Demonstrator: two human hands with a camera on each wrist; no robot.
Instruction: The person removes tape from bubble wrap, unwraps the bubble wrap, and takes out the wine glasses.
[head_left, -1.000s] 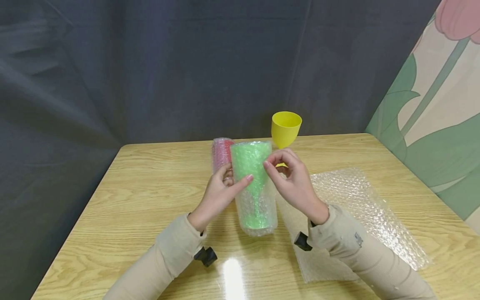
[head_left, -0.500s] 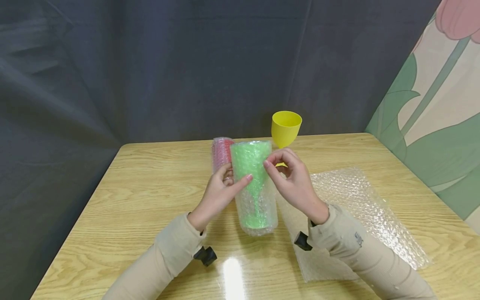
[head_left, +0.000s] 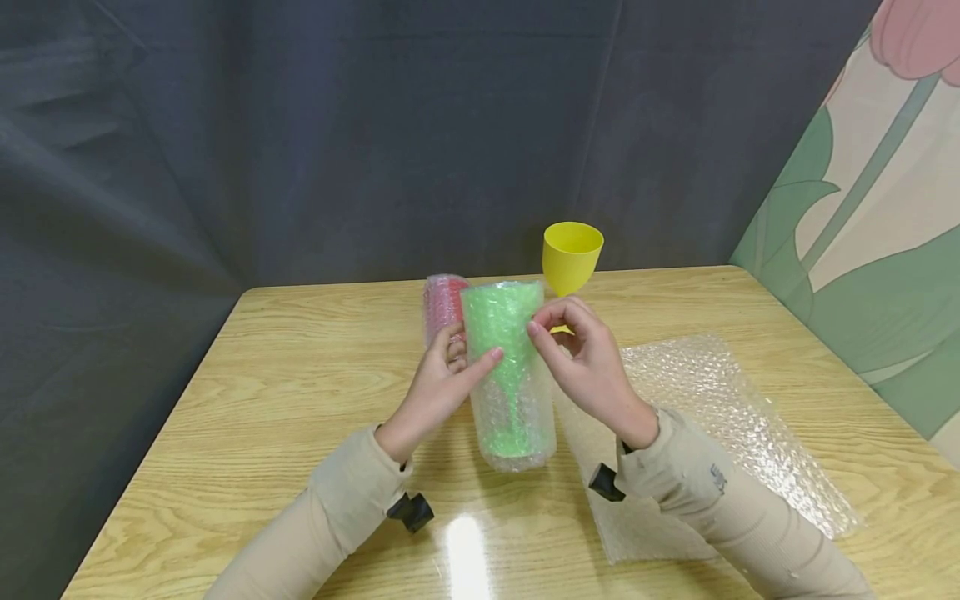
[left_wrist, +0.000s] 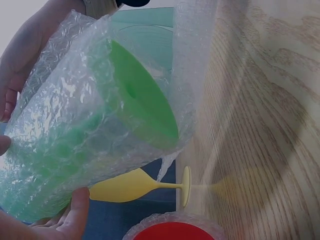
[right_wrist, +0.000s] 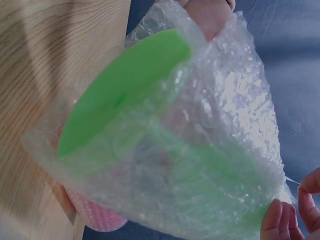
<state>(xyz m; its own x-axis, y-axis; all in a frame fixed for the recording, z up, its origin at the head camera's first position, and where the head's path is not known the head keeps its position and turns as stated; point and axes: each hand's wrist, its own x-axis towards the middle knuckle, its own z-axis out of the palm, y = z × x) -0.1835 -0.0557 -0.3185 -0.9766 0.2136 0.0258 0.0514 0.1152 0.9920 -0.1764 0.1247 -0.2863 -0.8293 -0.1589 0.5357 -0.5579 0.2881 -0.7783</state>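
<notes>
A green goblet [head_left: 510,417] stands upright inside a rolled sleeve of bubble wrap [head_left: 517,396], its base tilted towards the camera in the left wrist view. My left hand [head_left: 442,371] grips the sleeve from the left, thumb across the front and fingers behind. At the sleeve's upper right edge my right hand [head_left: 588,367] has thumb and forefinger pinched together on the edge of the wrap. In the right wrist view a thin clear strand runs from the wrap to the fingers [right_wrist: 282,220]. The goblet is blurred by the wrap round it.
A red goblet in bubble wrap [head_left: 444,304] stands behind the left hand. Farther back is a bare yellow goblet [head_left: 572,262]. A flat bubble wrap sheet [head_left: 705,417] lies under the right forearm on the wooden table [head_left: 300,375]. A dark curtain [head_left: 420,142] hangs behind.
Almost nothing differs; both hands keep their hold on the wrapped green goblet, with only a slight shift of the left thumb.
</notes>
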